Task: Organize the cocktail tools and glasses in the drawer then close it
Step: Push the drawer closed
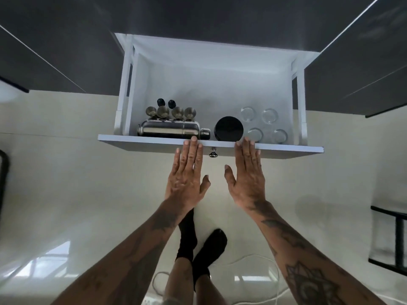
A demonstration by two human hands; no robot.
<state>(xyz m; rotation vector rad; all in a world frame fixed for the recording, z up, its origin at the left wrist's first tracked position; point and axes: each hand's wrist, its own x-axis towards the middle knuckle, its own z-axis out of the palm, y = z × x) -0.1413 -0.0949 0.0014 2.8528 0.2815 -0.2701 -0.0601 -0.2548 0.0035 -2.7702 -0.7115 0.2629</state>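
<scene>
Drawer point(211, 89), white, standing pulled out from dark cabinet fronts point(66, 40), its front panel point(132, 143) lying nearest the camera. Contents, left to right: four small metal cups point(170, 112) sitting in a row along the left half, two black stoppers point(166, 103) resting just behind them; a steel cocktail shaker point(171, 128) lying on its side in front of the cups, against the front panel, cap pointing right; a round black lid or container point(229, 128) sitting just right of the shaker's cap; four clear glasses point(263, 124) standing in a two-by-two group in the right half.

Left hand point(186, 175) is lying flat and outstretched, fingers point(193, 144) straight and together, tips touching the top edge of the front panel, gripping nothing. A small metal knob point(213, 152) is showing on the panel between the two hands. Right hand point(247, 176) is mirroring it, palm flat, fingers extended with tips pressing on the same edge, thumb splayed, holding nothing.

Below: pale glossy floor point(88, 194), two feet in black socks point(201, 245), a white cable point(253, 260) curling near them.
</scene>
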